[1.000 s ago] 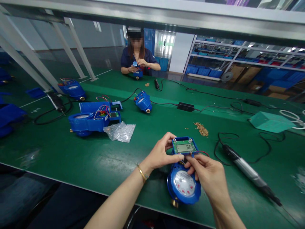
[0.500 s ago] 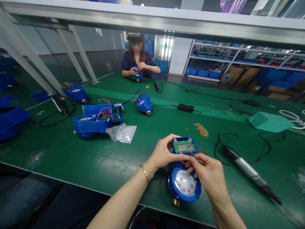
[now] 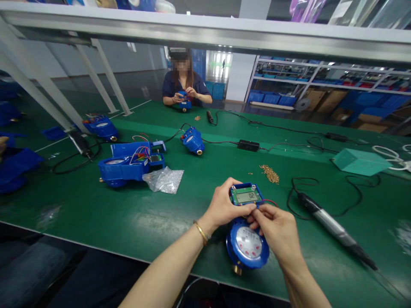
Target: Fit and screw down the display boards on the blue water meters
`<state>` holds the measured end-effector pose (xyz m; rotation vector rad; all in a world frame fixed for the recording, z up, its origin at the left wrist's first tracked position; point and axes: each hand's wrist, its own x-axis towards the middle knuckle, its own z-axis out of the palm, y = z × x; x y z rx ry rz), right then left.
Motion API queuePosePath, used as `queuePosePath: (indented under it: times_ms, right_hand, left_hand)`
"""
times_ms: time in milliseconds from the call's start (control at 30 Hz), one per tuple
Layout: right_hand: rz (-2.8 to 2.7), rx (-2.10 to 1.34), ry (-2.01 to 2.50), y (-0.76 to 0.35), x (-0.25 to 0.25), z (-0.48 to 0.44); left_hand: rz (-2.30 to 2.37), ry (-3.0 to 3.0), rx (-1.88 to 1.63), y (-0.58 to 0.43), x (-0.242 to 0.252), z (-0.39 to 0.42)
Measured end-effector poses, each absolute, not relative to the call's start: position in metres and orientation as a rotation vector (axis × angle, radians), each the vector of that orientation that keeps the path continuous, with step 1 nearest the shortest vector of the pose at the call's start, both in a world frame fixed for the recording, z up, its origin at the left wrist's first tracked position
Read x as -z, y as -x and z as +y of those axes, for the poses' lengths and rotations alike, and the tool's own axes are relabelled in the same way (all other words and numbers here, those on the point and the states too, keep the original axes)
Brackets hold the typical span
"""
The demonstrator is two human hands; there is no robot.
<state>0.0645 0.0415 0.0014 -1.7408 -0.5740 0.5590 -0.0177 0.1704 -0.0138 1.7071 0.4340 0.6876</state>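
Observation:
A blue water meter (image 3: 248, 244) with a round white dial lies near the front edge of the green table, its brass fitting toward me. At its far end sits a display module (image 3: 246, 196) with a green circuit board and a small screen. My left hand (image 3: 224, 205) is closed around the left side of that module, thumb across its near edge. My right hand (image 3: 276, 224) is closed at the module's lower right, fingertips pinched together between module and dial. Whatever the right fingertips hold is hidden. A red wire (image 3: 270, 202) curves out beside them.
An electric screwdriver (image 3: 335, 229) lies to the right with its cord. Brass screws (image 3: 269, 174) are heaped beyond my hands. Left stand an opened blue meter (image 3: 123, 169) and a plastic bag (image 3: 165, 179). Another person (image 3: 184, 83) handles a meter across the table. A shelf beam (image 3: 205, 32) spans overhead.
The whole view has shifted slightly. Both hands stay on the meter in nearly the same pose. At the far left edge, part of another hand now shows by the blue parts.

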Motion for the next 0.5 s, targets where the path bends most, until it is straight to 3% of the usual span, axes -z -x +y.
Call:
queuePosePath:
  times_ms: [500]
  right_hand:
    - [-0.615, -0.896, 1.549, -0.086, -0.019, 0.037]
  left_hand:
    - [0.366, -1.571, -0.599, 0.016, 0.017, 0.175]
